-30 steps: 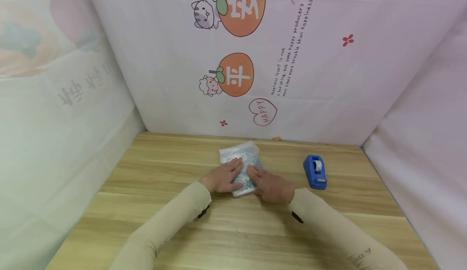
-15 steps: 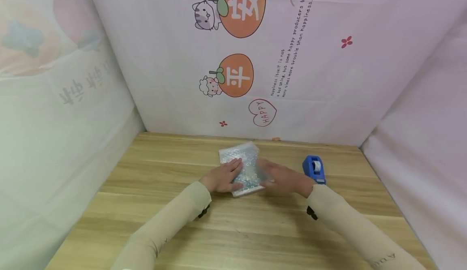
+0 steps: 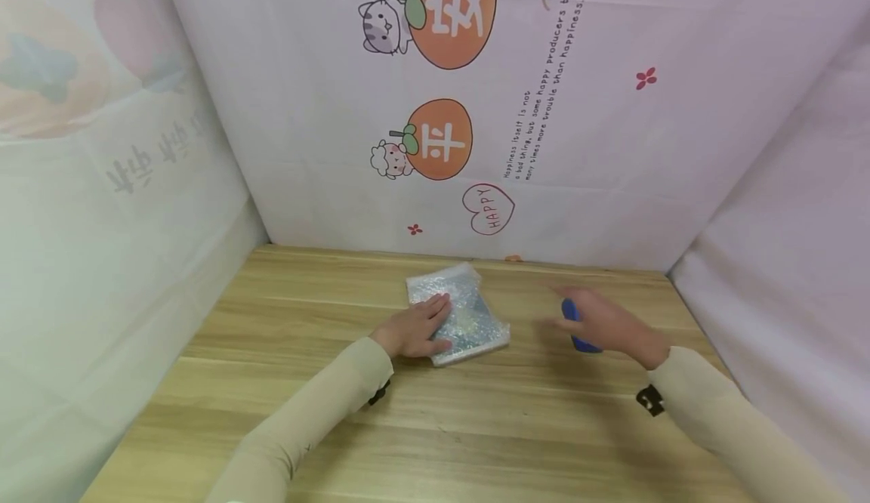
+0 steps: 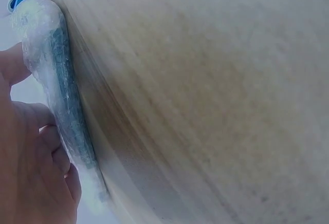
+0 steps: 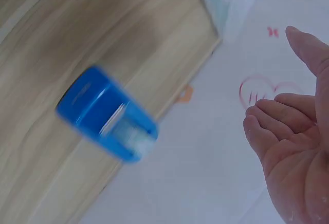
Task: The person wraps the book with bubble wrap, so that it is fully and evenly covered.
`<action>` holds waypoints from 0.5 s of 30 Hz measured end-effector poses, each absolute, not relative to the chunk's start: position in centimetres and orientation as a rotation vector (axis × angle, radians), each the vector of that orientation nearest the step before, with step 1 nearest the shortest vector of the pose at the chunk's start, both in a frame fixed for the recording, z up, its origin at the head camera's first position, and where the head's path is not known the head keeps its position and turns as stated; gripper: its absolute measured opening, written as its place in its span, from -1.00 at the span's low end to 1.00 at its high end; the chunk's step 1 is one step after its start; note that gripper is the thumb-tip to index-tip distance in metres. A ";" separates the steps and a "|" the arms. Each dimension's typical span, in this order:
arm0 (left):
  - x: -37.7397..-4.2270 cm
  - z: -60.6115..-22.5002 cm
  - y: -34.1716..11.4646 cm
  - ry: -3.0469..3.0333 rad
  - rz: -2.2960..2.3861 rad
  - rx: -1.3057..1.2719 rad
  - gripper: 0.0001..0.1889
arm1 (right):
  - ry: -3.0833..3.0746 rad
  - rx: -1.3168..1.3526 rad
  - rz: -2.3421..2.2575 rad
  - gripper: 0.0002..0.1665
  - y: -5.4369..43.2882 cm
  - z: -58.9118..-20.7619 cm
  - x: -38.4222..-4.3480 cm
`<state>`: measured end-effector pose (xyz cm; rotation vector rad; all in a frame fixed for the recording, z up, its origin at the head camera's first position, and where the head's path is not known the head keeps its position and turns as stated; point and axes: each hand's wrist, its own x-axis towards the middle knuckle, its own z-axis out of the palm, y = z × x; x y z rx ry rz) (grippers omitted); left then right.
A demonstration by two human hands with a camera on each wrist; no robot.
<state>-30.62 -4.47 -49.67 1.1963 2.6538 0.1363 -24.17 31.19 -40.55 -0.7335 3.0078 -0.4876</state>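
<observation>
A flat packet in bubble wrap (image 3: 469,318), bluish-green inside, lies on the wooden table. My left hand (image 3: 416,328) rests on its left part with the fingers fairly straight. In the left wrist view the fingers press against the wrap (image 4: 43,54). Its right flap lies loose, sticking out to the right. My right hand (image 3: 605,320), blurred, is over the blue tape dispenser (image 3: 583,343) and hides part of it in the head view. From the right wrist, the dispenser (image 5: 105,113) with its clear roll shows apart from the hand (image 5: 298,136), whose fingers are loosely bent around nothing.
The wooden table (image 3: 442,442) ends at a white printed cloth (image 3: 326,148) hanging behind it. More cloth hangs at the left (image 3: 122,261) and right (image 3: 768,284) sides.
My right hand has left the bubble wrap and moved right, to over the tape dispenser. The wrap's right flap has spread out. My left hand stays in place.
</observation>
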 end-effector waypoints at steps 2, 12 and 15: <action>-30.6 -49.6 -4.5 2.655 0.150 1.196 -0.13 | 3.006 -0.700 -0.504 -0.12 32.4 -40.2 -23.9; -30.7 -49.8 -4.5 2.652 0.159 1.218 -0.13 | 3.030 -0.596 -0.558 -0.15 37.2 -41.1 -22.2; -30.7 -49.8 -4.5 2.653 0.156 1.211 -0.13 | 3.046 -0.557 -0.573 -0.17 38.0 -41.7 -21.9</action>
